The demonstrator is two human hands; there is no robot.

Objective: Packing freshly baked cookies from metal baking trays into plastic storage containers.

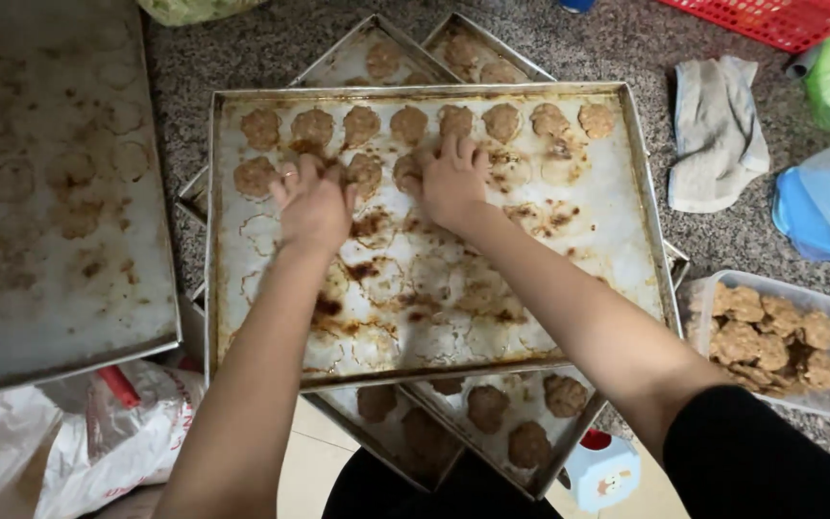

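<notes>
Head view, cookies (362,171) between left hand (312,204), right hand (451,179), on tray (617,240)

Head camera, looking steeply down, close over baking tray (242,317)

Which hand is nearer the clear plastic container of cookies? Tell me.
Right. The right hand rests on cookies in the top baking tray, on the side toward the plastic container. The left hand is farther left on the same tray.
</notes>
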